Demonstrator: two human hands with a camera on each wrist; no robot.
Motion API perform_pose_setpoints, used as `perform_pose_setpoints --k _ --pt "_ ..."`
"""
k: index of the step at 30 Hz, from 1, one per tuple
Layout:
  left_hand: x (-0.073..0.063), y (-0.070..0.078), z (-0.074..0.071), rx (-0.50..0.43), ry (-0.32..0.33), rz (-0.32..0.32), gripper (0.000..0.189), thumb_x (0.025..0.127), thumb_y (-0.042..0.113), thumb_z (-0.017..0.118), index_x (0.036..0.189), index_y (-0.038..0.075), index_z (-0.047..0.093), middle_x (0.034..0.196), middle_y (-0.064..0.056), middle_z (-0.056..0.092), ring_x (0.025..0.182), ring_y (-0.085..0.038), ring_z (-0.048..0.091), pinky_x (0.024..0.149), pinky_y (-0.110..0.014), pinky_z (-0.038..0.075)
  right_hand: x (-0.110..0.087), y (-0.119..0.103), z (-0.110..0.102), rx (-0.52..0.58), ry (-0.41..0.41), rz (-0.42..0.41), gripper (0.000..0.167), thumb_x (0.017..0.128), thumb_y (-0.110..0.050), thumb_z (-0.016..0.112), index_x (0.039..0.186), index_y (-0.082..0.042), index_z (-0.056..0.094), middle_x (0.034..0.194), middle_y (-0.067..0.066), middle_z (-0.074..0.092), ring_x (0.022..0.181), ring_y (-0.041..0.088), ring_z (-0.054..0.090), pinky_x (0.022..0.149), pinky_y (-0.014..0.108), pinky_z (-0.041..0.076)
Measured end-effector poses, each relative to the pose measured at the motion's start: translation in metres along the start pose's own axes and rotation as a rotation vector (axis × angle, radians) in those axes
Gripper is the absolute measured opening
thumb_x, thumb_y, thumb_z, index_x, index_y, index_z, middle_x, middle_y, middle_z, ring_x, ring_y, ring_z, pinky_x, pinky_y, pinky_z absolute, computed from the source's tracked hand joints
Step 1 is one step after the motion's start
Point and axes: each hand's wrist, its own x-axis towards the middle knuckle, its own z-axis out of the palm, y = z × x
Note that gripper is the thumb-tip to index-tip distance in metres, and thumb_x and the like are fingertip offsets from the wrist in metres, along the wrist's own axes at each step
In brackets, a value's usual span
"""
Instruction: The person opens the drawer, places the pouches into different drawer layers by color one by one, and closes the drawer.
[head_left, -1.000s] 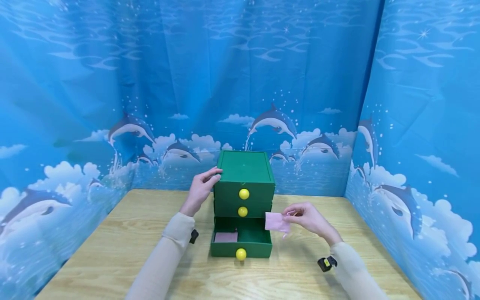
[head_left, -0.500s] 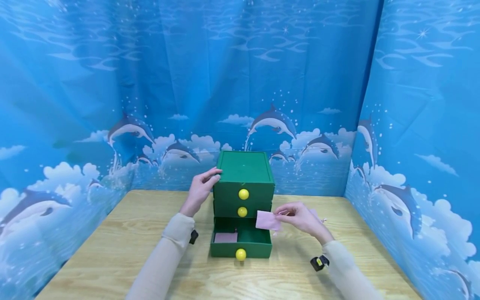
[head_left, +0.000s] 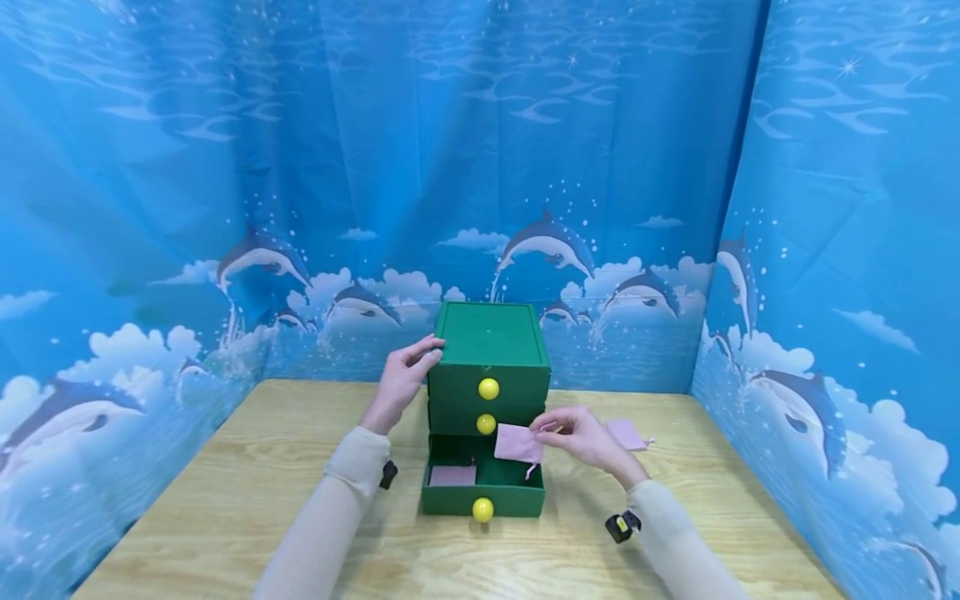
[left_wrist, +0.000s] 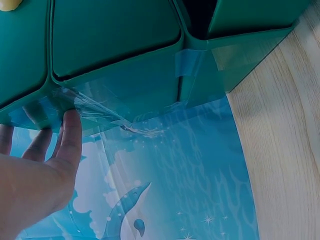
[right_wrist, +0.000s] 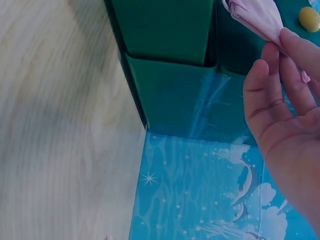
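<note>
A green three-drawer cabinet with yellow round knobs stands on the table, its bottom drawer pulled out. Against the cabinet's left side, near the top, rest the fingertips of my left hand; the left wrist view shows those fingers fairly straight on the side wall. Between thumb and fingers my right hand pinches a small pink drawstring pouch by one end, over the right part of the open drawer. A pink piece, likely of the same cloth, lies in the drawer's left part.
Another pink drawstring pouch lies on the wooden table, right of the cabinet and behind my right hand. A blue dolphin-print curtain hangs around the back and sides. Clear tape runs along the cabinet's side.
My right hand has moved left with the pinched pouch, from beside the cabinet to over the open drawer. The pouch on the table has come into sight. My left hand stays put.
</note>
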Motion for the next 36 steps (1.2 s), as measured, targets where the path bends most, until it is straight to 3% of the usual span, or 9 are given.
perform_pose_setpoints --k 7,14,23,36 --pt "-0.001 0.001 0.0 -0.001 -0.005 0.013 0.04 0.103 0.024 0.053 0.138 0.007 0.056 0.16 -0.009 0.031 0.145 -0.029 0.033 0.116 -0.05 0.031 0.006 0.022 0.013 0.018 -0.003 0.023 0.018 0.093 -0.009 0.067 0.109 -0.004 0.072 0.111 0.015 0.071 0.096 0.017 0.068 0.075 0.023 0.054" --pt "-0.001 0.0 0.0 0.006 0.005 0.007 0.039 0.103 0.024 0.053 0.138 0.008 0.056 0.159 -0.006 0.032 0.145 -0.029 0.033 0.116 -0.05 0.032 0.012 0.043 0.026 -0.005 -0.049 0.007 0.014 0.092 -0.018 0.07 0.103 -0.012 0.075 0.104 0.006 0.074 0.09 0.008 0.068 0.072 0.023 0.055" --pt "0.0 -0.001 0.0 0.004 -0.004 0.007 0.04 0.103 0.025 0.053 0.138 0.008 0.056 0.16 -0.007 0.031 0.146 -0.029 0.031 0.117 -0.05 0.031 0.013 0.051 0.038 -0.051 -0.085 -0.005 0.012 0.091 -0.017 0.071 0.099 -0.011 0.075 0.094 0.004 0.075 0.077 0.002 0.065 0.067 0.021 0.054" --pt "0.0 -0.001 -0.001 -0.004 -0.012 0.013 0.04 0.102 0.026 0.053 0.138 0.008 0.056 0.16 -0.009 0.032 0.145 -0.028 0.033 0.117 -0.05 0.032 0.012 0.05 0.042 -0.086 -0.044 -0.008 0.006 0.089 -0.017 0.072 0.093 -0.014 0.076 0.09 -0.001 0.075 0.077 0.001 0.063 0.068 0.021 0.054"
